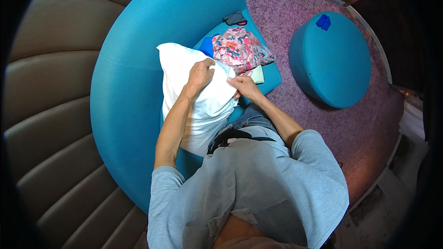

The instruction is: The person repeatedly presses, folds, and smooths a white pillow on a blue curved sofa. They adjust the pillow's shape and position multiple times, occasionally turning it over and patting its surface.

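A white cloth (187,62), perhaps a garment, lies spread over the seat of the turquoise sofa, beside and partly against my lap. My left hand (201,74) is on the cloth's upper part with its fingers curled; whether it pinches the fabric is hard to tell. At the cloth's right edge, my right hand (244,86) grips the fabric between thumb and fingers. Just beyond the cloth lies a patterned pink garment (235,46), with a blue cloth (206,46) at its left and a pale green folded cloth (257,75) below it.
The turquoise sofa (124,76) curves round at my left. A dark grey cloth item (235,18) lies at the seat's far end. To the right, a round turquoise pouf (339,62) stands on the purple carpet (277,17), with a small blue cloth (323,22) on top.
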Demonstrator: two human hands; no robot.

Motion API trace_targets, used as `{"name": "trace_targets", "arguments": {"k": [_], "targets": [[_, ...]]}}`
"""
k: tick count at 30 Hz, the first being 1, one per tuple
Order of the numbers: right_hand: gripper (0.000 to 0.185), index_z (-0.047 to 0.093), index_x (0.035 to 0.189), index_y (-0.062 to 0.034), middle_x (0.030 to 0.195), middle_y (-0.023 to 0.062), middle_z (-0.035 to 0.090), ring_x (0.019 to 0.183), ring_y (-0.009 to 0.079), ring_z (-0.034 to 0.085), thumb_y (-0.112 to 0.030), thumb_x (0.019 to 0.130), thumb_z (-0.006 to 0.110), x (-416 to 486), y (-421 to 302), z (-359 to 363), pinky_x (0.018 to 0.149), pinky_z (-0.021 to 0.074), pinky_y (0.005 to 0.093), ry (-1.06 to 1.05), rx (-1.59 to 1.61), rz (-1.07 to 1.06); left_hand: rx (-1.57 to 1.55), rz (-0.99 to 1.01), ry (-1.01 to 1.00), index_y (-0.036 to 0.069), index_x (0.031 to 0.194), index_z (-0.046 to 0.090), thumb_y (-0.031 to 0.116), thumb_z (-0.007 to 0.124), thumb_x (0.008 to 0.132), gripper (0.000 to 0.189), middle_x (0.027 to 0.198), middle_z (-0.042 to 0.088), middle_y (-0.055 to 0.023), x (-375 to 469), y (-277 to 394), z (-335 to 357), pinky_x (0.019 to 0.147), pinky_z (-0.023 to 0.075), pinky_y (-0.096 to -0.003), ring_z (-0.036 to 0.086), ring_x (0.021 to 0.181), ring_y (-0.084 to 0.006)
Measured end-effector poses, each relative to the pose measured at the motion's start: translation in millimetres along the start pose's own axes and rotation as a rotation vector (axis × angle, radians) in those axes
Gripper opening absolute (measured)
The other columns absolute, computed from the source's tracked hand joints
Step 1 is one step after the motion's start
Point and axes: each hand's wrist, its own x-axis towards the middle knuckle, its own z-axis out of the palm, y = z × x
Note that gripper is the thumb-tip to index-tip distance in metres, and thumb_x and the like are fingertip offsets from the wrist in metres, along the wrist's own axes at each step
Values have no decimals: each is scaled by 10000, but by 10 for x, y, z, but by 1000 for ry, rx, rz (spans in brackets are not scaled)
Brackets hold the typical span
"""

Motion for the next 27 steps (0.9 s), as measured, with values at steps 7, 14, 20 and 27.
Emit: {"name": "trace_targets", "arguments": {"k": [7,14,20,27], "targets": [[240,777,1069,3,837,25,757,611,73,660,-220,991,820,118,-80,134,521,524,224,86,345,-109,36,190,-205,66,921,854,111,785,838,117,963,713,-149,-70,-116,-56,839,577,-427,710,945,-339],[244,782,1082,9,818,24,731,609,73,640,-210,982,824,299,101,191,518,523,223,259,357,-98,169,171,-144,73,821,823,123,788,811,62,939,712,-154,-64,-115,54,780,584,-452,714,863,-349],[410,803,1152,-3,882,121,788,728,185,728,-301,878,871,251,82,212,683,583,353,248,-173,-380,242,177,-71,47,790,772,100,774,805,55,904,709,-156,-49,-202,161,768,583,-463,718,853,-368],[494,795,1129,10,968,231,802,876,320,787,-345,786,811,65,-167,121,825,604,416,113,-479,-292,354,268,-118,19,888,764,82,716,833,96,920,726,-219,-70,-204,65,762,585,-517,734,843,-417]]}}
